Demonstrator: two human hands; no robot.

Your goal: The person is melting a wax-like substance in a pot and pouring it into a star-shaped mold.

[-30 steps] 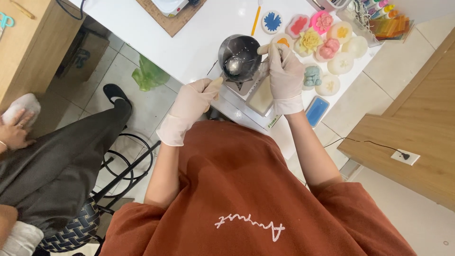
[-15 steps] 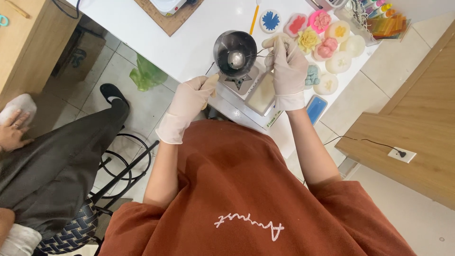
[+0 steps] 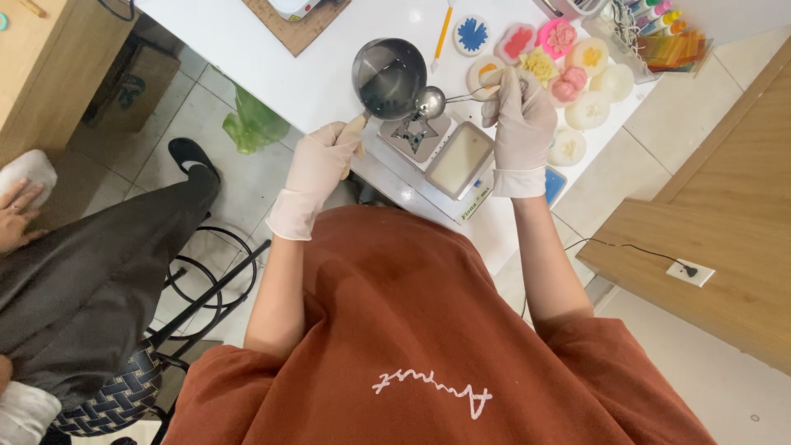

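A white table (image 3: pixel 329 82) runs diagonally across the top of the view. On it lie a brown wooden board (image 3: pixel 292 25), a yellow pencil (image 3: pixel 442 35), a cluster of round flower-shaped coloured pieces (image 3: pixel 568 62), a square white mould (image 3: pixel 460 159), a star-shaped mould (image 3: pixel 412 136), a blue card (image 3: pixel 554 185) near the edge, and a rack of coloured bottles (image 3: pixel 659 25) at the far corner
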